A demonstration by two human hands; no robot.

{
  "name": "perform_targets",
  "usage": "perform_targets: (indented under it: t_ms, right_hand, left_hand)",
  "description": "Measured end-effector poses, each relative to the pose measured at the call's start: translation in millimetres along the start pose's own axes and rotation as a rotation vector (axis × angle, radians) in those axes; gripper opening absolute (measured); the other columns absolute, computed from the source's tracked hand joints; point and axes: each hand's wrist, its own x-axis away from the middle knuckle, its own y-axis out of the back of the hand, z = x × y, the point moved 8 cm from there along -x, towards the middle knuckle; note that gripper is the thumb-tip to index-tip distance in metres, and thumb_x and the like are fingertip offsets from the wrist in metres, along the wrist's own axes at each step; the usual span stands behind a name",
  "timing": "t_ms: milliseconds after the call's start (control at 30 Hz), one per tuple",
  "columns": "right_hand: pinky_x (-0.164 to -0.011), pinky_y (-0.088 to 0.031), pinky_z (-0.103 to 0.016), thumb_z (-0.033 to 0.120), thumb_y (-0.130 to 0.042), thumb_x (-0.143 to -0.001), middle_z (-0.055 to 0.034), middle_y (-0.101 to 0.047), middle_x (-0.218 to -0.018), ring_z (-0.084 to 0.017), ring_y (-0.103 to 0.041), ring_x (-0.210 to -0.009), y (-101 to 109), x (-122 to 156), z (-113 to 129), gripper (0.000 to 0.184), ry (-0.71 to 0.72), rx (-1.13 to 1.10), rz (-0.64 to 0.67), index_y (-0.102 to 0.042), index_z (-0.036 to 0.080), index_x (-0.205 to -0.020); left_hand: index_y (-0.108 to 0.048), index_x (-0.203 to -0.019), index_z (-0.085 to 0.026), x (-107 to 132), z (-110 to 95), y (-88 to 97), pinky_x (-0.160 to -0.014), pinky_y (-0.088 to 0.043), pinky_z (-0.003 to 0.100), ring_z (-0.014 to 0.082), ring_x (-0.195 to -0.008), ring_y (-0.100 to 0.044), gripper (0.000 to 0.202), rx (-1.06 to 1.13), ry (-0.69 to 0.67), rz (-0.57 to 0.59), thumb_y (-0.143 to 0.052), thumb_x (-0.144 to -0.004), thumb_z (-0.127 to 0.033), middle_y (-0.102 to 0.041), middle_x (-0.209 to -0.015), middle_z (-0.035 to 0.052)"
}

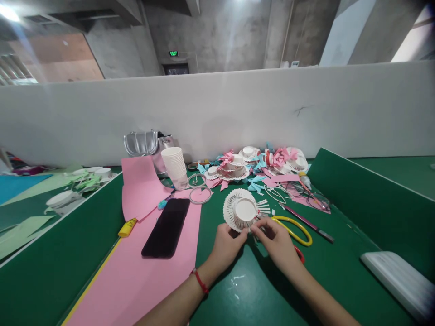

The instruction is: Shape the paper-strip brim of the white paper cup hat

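Left hand [230,244] and right hand [276,240] in pinches on fringed cup [245,209], yellow-handled scissors [298,222], probably, just beside, phone [166,228] leftward

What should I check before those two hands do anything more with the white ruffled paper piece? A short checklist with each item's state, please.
1. Left hand holds the white paper piece at its lower edge: ok.
2. Right hand has its fingertips at the same edge: ok. Whether they grip a strip: cannot tell.
3. Rim finished all round: not ok; loose strips stick out on the right side.
4. Yellow loop handle apart from the right hand: cannot tell; it lies very close.
5. Black phone out of the hands' way: ok, it lies off to the left.
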Motion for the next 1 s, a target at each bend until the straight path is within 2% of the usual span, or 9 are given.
perform_targets:
  t_ms: [267, 500, 1000]
  right_hand:
    - [-0.049, -0.038, -0.023, 0.037, -0.06, -0.064, -0.0001, -0.057, -0.054, -0.014, -0.049, -0.052, 4.1, -1.7, 1.5, 0.021, -0.056, -0.069, -0.046, -0.059, 0.016, -0.059]
    - [-0.05, -0.039, -0.023, 0.034, -0.062, -0.062, -0.0006, -0.058, -0.055, -0.013, -0.049, -0.052, 4.1, -1.6, 0.7, 0.019, -0.062, -0.126, -0.056, -0.06, 0.015, -0.059]
    - [-0.055, -0.041, -0.023, 0.027, -0.068, -0.058, 0.0008, -0.058, -0.064, -0.014, -0.054, -0.061, 3.0, -1.0, -9.6, 0.02, -0.077, -0.347, -0.089, -0.053, 0.018, -0.068]
  left_hand:
    - [-0.063, -0.083, -0.009, 2.9, -2.1, -5.0, -0.069, -0.046, 0.027, 0.0201, -0.078, -0.06, 0.022, 0.089, -0.017, 0.052, -0.061, -0.063, -0.018, -0.068, -0.089, 0.0097]
    - [-0.065, -0.081, -0.008, 1.4, -2.3, -1.4, -0.065, -0.046, 0.026, 0.0196, -0.074, -0.061, 0.021, 0.105, -0.003, 0.015, -0.061, -0.062, -0.017, -0.068, -0.086, 0.0096]
    - [-0.064, -0.074, -0.008, 0.0, 1.2, -2.7, -0.06, -0.044, 0.025, 0.0162, -0.065, -0.057, 0.017, 0.063, 0.003, 0.043, -0.06, -0.063, -0.02, -0.068, -0.075, 0.0075]
